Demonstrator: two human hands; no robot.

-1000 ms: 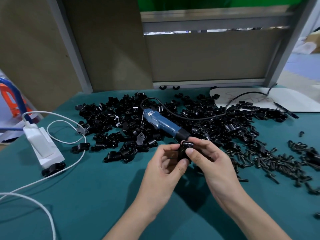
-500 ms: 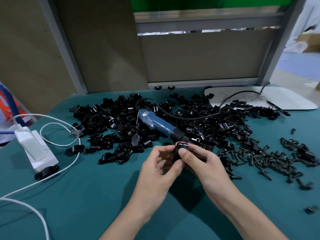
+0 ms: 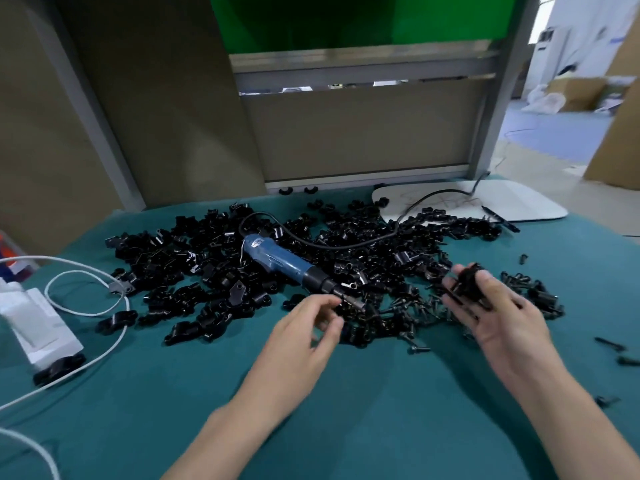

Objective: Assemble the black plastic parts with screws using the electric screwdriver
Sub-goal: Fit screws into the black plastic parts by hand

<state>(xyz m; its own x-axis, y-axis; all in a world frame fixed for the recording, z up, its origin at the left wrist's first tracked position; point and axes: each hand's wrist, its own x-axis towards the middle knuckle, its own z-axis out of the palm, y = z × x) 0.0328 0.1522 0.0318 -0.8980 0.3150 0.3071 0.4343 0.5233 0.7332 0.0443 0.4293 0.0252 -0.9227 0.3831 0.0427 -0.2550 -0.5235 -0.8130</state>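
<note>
The small black plastic part (image 3: 465,284), a chunky moulded piece with rounded lugs, sat in the right hand (image 3: 495,317), held up above the teal-covered desk (image 3: 346,410) with the fingers curled round it and the thumb across its near side. Its finer shape was blurred. Below and left of it lay scattered short black screws (image 3: 405,317). The left hand (image 3: 301,330) hung well apart from the right, fingers loosely curled with nothing in them, just beside the metal tip of the blue-bodied electric screwdriver (image 3: 277,261). That tool lay tilted across a wide heap of black plastic parts (image 3: 194,265), its black cord (image 3: 346,244) looping back over a flat white board (image 3: 519,206). At the far left stood a white power adapter (image 3: 38,323) with a white cable (image 3: 86,306).
</note>
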